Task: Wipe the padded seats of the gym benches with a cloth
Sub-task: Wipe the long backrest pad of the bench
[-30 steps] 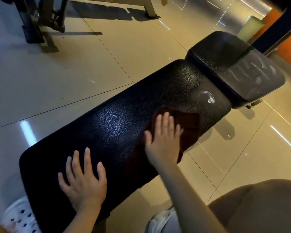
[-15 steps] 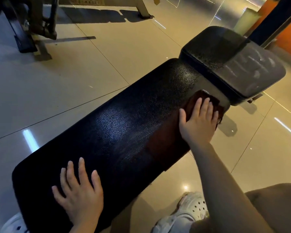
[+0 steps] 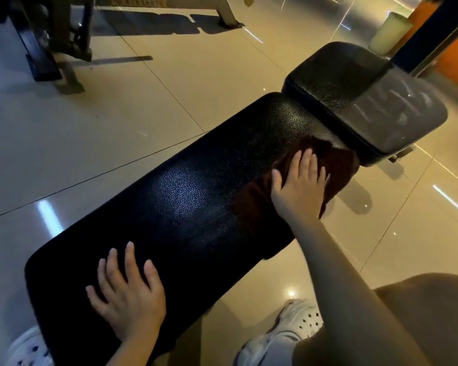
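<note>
Here both hands (fingers straight) press flat: right hand (image 3: 299, 186) on cloth (image 3: 336, 165), left hand (image 3: 128, 297) on pad (image 3: 185, 196).

bench: long black pad (image 3: 185, 196), smaller seat pad (image 3: 360, 101) at far right
on pad: cloth (image 3: 336, 165), far right; both hands flat
floor (image 3: 117, 128): glossy tiles

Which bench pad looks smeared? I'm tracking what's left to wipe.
The small pad beyond the cloth: pale streaks cover it, while the long pad shines clean.

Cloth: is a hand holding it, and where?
Not gripped. The right hand presses flat on the cloth's middle; the left hand rests on the bench.
</note>
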Demonstrator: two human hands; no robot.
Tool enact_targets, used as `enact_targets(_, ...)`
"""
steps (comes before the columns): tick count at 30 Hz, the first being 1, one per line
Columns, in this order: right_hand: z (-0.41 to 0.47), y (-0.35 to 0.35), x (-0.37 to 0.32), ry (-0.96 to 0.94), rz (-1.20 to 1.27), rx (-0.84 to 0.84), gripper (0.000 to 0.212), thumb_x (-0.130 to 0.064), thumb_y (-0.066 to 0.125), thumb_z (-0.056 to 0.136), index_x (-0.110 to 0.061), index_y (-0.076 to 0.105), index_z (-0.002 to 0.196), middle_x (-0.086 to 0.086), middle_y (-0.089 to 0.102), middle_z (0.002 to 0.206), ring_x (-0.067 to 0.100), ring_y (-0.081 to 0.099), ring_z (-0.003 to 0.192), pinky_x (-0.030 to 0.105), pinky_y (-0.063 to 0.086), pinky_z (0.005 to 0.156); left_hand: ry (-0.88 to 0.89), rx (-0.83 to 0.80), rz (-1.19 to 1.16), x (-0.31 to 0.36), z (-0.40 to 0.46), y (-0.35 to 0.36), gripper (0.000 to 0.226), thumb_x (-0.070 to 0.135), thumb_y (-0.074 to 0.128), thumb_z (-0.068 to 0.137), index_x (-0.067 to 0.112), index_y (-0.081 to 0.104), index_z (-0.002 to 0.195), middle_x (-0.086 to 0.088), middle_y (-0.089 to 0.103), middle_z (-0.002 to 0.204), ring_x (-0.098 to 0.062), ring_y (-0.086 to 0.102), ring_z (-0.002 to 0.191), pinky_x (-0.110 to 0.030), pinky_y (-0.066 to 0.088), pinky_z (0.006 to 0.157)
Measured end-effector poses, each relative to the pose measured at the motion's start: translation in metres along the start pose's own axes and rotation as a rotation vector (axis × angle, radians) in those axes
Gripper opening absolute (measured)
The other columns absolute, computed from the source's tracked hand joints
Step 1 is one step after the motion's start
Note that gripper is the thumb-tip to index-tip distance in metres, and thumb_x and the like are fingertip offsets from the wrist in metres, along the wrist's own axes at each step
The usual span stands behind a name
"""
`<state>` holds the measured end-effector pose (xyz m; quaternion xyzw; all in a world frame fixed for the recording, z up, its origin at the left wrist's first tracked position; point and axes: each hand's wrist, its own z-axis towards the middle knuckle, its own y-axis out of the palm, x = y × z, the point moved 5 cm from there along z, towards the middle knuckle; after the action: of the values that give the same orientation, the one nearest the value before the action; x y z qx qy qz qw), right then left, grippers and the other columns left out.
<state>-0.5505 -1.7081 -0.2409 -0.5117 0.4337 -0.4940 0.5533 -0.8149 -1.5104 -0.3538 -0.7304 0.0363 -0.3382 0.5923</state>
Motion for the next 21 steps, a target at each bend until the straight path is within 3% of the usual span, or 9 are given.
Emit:
enact_targets(5,-0.072,0.011,-0.012,-0.094,0.021,0.011,0.078,-0.06,0.011,0.093,-0.013,0.024,0.154,0.01,0.016,0.162,0.026,0.011,0.15,0.043,0.003,0.12,-0.029,-0.024,-0.026,-0.001,-0.003,-0.003,0.07,0.055,0.013,0.088,0.025,0.034,0.147,-0.01,0.027,0.155,-0.028,0.017,0.146,-0.057,0.008,0.114)
enact_targets(10,-0.007,-0.004,0.022,0.001,-0.009,0.038,0.08,-0.071,0.016,0.09,-0.025,0.019,0.155,0.005,0.007,0.164,0.021,0.004,0.151,0.052,-0.003,0.119,-0.067,-0.028,-0.036,0.0,0.0,-0.002,0.073,0.058,0.01,0.085,0.029,0.031,0.148,-0.006,0.023,0.157,-0.024,0.013,0.147,-0.053,0.004,0.116)
enact_targets(14,0.058,-0.012,0.039,-0.06,-0.085,-0.031,0.079,-0.074,0.014,0.092,-0.029,0.008,0.156,-0.001,-0.003,0.165,0.017,-0.005,0.151,0.052,-0.005,0.12,-0.08,-0.033,-0.027,0.003,0.0,-0.002,0.069,0.054,0.014,0.086,0.027,0.033,0.147,-0.008,0.025,0.156,-0.026,0.014,0.146,-0.053,0.005,0.116)
enact_targets(21,0.076,-0.019,0.034,-0.102,-0.038,0.005,0.076,-0.067,0.017,0.096,-0.022,0.013,0.157,0.003,0.009,0.164,0.02,0.003,0.151,0.044,0.001,0.122,-0.058,-0.025,-0.02,0.001,0.001,-0.001,0.065,0.051,0.017,0.089,0.025,0.034,0.146,-0.009,0.027,0.155,-0.028,0.017,0.145,-0.057,0.008,0.114)
